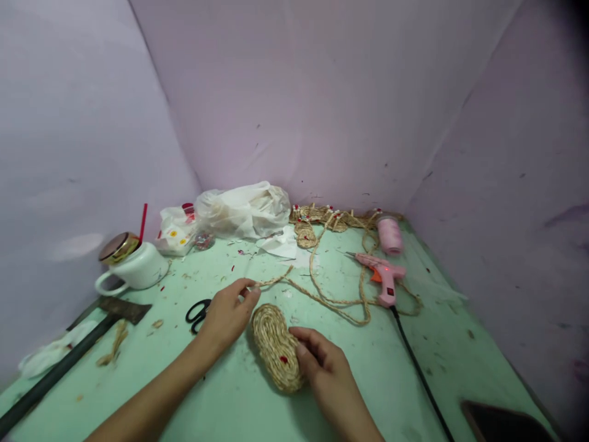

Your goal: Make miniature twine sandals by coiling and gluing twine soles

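Note:
A small oval mat of coiled jute rope lies flat on the green table in front of me. My left hand pinches the loose jute rope at the mat's far end, fingers closed on it. At the mat's near right edge rests my right hand, its thumb and fingers pressed on the rim. The rope trails away in loops toward the back right.
A pink hot glue gun with a black cord lies at right. Black scissors sit beside my left hand. A white cup, plastic bags, a pink thread spool, finished jute pieces and a hatchet ring the table.

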Action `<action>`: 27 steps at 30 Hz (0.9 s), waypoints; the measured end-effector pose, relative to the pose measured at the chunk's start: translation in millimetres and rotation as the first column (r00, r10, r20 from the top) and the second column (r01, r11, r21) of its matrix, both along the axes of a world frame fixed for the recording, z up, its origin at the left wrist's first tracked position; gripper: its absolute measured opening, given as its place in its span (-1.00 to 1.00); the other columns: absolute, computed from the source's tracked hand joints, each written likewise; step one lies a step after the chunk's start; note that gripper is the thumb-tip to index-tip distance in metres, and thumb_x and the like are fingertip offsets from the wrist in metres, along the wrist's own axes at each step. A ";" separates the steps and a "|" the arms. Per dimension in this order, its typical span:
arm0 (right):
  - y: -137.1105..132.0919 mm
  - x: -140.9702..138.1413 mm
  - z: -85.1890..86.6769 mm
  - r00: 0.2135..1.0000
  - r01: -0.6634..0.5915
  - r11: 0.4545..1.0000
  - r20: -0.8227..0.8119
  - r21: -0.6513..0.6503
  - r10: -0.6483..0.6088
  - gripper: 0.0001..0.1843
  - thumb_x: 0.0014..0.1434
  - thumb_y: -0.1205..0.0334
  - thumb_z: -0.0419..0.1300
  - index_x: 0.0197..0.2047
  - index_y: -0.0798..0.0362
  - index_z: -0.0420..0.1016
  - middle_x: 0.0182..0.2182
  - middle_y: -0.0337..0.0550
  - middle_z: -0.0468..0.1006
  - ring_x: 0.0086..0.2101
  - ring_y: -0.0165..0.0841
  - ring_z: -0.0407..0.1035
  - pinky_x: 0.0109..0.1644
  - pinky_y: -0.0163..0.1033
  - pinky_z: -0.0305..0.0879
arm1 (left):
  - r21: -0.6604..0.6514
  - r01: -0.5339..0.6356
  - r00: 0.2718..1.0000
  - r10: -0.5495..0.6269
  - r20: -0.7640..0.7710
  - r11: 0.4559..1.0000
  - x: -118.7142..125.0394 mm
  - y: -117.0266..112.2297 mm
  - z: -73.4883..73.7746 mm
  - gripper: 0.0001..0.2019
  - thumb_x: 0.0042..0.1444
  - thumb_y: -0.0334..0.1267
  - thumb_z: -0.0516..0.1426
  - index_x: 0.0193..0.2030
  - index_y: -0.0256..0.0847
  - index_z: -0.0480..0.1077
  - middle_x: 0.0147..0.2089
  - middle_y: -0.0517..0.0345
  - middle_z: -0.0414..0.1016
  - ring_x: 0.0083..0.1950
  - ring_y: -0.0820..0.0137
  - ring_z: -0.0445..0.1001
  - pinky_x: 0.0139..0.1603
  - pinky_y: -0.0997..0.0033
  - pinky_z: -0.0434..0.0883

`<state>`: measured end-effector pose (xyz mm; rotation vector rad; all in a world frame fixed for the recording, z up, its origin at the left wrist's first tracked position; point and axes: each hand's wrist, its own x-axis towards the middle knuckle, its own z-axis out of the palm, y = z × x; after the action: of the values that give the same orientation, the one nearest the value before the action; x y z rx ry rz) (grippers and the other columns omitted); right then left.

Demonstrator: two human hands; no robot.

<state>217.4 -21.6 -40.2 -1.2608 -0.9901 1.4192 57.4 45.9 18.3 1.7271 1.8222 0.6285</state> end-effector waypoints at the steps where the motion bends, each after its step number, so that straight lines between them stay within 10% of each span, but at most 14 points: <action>1: 0.3 -0.7 0.9 0.998 0.018 1.000 -0.055 -0.009 -0.018 -0.68 -0.07 0.13 0.18 -0.26 0.14 0.50 -0.36 -0.03 0.57 -0.29 -0.21 0.41 -0.20 -0.18 0.27 | -0.046 0.021 0.996 -0.017 0.086 0.999 -0.8 -5.1 -6.1 -0.59 0.05 0.02 -0.05 -0.20 -0.26 0.40 -0.45 0.15 0.41 -0.53 0.42 0.31 -0.50 0.45 0.24; 6: 0.7 0.4 1.8 0.973 -0.021 0.996 -0.230 -0.082 0.002 -0.59 -0.16 0.13 0.35 -0.22 0.13 0.47 -0.56 -0.22 0.50 -0.51 -0.39 0.33 -0.40 -0.30 0.21 | -0.197 0.180 0.906 -0.084 0.416 0.964 -4.0 -18.3 -24.1 -0.58 0.03 0.08 -0.03 -0.41 -0.29 0.36 -0.72 0.34 0.12 -0.74 0.58 0.01 -0.73 0.56 -0.05; 17: 2.8 -1.9 7.8 0.964 -0.060 0.954 -0.265 -0.293 -0.021 -0.52 -0.26 -0.04 0.38 -0.37 0.19 0.55 -0.57 -0.16 0.49 -0.52 -0.41 0.32 -0.43 -0.33 0.19 | -0.249 0.388 0.720 -0.122 0.683 0.887 -11.3 -3.8 -27.9 -0.65 -0.01 -0.04 0.13 -0.32 -0.36 0.44 -0.61 0.24 0.30 -0.70 0.64 0.11 -0.71 0.62 0.03; 23: 1.0 4.0 3.5 0.988 -0.040 0.977 0.140 -0.208 0.070 -0.68 -0.08 0.00 0.24 -0.43 0.12 0.55 -0.63 -0.23 0.44 -0.62 -0.43 0.24 -0.54 -0.34 0.13 | -0.298 0.298 0.664 0.027 0.747 0.907 -10.0 -4.9 -39.3 -0.61 -0.02 -0.15 0.13 -0.09 -0.37 0.32 -0.64 0.26 0.32 -0.65 0.55 0.22 -0.65 0.58 0.16; 27: -0.7 18.0 13.8 0.719 -0.044 0.996 0.690 -0.078 0.086 -0.71 0.06 0.11 0.09 -0.56 0.02 0.53 -0.65 -0.19 0.47 -0.58 -0.33 0.28 -0.52 -0.29 0.04 | -0.220 0.167 0.781 0.007 0.625 0.961 -8.4 -13.7 -39.8 -0.63 -0.08 -0.21 0.12 -0.11 -0.32 0.31 -0.36 0.13 0.39 -0.55 0.53 0.26 -0.57 0.50 0.24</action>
<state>235.4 -22.3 -26.4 -1.8845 -1.5097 1.0148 48.9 32.2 -21.5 1.2091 1.2814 0.7679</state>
